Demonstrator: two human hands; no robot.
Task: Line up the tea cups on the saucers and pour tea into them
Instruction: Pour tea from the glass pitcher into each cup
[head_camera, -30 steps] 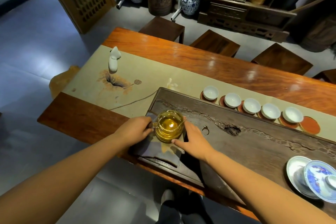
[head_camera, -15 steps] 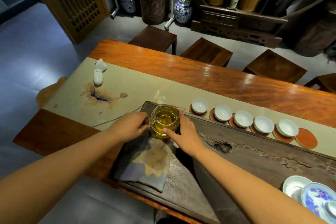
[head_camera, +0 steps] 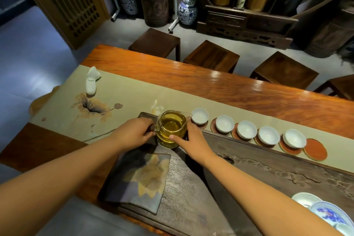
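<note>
A glass pitcher of yellow tea is held over the far left corner of the dark tea tray. My left hand grips its handle side. My right hand rests flat against its right wall, fingers along the glass. Its spout points at the first white cup in a row of several empty white cups that sit on round red saucers along the runner. One red saucer at the right end has no cup.
A folded tea towel lies on the tray's near left. A blue-and-white lidded bowl sits at the tray's right end. A white figurine stands on the beige runner. Wooden stools line the table's far side.
Both hands have carried the pitcher away from the tea towel, farther and rightward, until its spout is beside the first cup. The view has shifted with it.
</note>
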